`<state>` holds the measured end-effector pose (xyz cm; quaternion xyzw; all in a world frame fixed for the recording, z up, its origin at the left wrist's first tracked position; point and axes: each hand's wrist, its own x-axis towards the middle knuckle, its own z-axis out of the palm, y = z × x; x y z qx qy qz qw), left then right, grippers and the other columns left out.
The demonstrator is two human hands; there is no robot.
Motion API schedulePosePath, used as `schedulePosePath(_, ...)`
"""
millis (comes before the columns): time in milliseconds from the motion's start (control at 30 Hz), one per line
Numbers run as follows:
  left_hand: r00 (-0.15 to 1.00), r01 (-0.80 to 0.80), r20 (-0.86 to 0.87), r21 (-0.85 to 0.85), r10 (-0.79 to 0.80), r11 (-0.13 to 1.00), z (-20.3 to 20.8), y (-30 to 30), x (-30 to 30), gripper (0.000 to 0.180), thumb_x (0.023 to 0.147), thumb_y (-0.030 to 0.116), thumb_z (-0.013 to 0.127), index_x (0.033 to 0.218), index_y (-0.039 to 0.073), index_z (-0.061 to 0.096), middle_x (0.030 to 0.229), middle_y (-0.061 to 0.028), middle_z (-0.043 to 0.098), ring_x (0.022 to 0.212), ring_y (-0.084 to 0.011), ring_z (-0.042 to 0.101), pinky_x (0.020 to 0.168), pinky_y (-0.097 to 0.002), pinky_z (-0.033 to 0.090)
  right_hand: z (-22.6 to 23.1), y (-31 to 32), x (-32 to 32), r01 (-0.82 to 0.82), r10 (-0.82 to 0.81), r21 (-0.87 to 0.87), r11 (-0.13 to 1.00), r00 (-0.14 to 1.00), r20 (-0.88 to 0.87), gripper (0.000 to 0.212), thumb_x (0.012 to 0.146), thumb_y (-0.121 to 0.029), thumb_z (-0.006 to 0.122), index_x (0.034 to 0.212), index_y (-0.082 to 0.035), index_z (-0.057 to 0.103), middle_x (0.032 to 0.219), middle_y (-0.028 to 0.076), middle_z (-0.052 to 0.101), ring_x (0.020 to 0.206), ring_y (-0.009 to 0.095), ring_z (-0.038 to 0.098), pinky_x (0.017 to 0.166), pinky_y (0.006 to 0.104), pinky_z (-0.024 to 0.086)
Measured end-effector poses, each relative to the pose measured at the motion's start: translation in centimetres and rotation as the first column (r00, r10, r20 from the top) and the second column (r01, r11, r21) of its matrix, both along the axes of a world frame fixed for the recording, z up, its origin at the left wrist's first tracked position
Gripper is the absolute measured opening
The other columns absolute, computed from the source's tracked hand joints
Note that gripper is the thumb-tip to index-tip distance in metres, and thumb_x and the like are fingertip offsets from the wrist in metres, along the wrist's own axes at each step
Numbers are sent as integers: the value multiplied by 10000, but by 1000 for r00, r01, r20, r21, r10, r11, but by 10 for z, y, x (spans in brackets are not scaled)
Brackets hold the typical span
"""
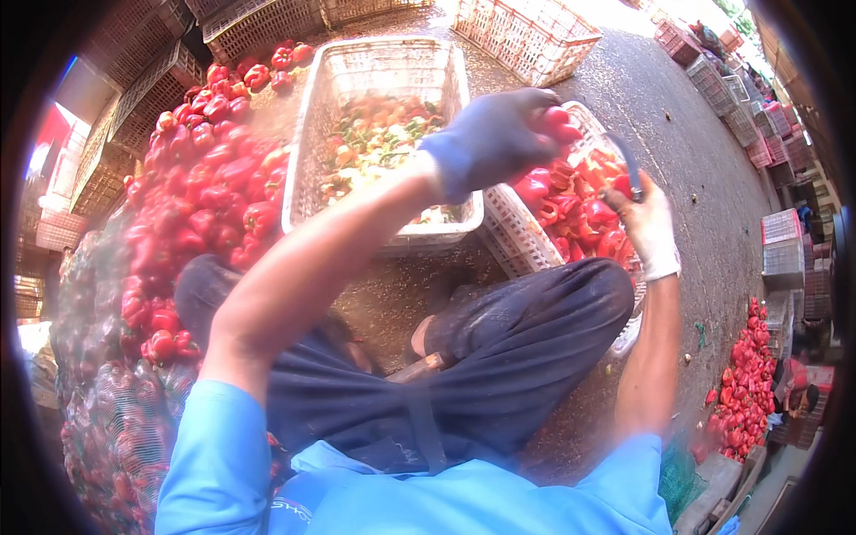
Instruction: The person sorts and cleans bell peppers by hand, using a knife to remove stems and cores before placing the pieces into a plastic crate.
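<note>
My left hand (486,143), in a blue glove, reaches across to the right with its fingers closed round a red bell pepper (559,125). Below it stands a white crate (522,234) filled with opened red peppers (584,209). My right hand (651,227), in a pale glove with dark fingertips, grips a small knife with a curved blade (631,165) at that crate's right side. In front of me is another white plastic crate (296,160), partly hidden by my left arm, holding green and pale pepper cores and scraps (379,134).
A large heap of whole red peppers (201,205) lies on my left, beside filled mesh bags (116,428). Stacked crates (259,31) line the far left; an upright crate (526,40) stands ahead. More peppers (744,392) lie at far right, near a person (802,392).
</note>
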<state>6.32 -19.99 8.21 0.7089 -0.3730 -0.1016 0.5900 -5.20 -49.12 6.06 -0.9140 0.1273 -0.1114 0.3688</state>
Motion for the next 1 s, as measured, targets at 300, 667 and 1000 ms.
schedulePosePath(300,944,-218,296,230,145,948,-9,41,43,745,893,376,845,1477,-16,599,1309,-269,731,1197,-397,729,1062,-424,561,-18,-12,-2,114,-98,285,952,993,-70,297,1078,-212,671,1342,-89,729,846,-53,676,549,6,446,463,200,332)
schedulePosePath(667,406,-875,456,444,792,192,-43,534,-111,468,949,350,776,1240,-7,696,1026,-167,751,949,-241,732,857,-392,563,-44,69,90,-551,558,154,820,830,-4,311,1074,-136,663,1363,-19,671,882,-19,689,603,6,523,519,162,396)
schedulePosePath(1000,-260,-697,-228,717,938,-19,-243,598,-274,551,877,422,883,1160,-22,723,1027,-102,751,880,-182,690,820,-344,560,-118,181,162,-678,679,-32,734,735,7,379,1098,-282,632,1413,-73,666,850,-15,630,556,-5,419,485,192,323)
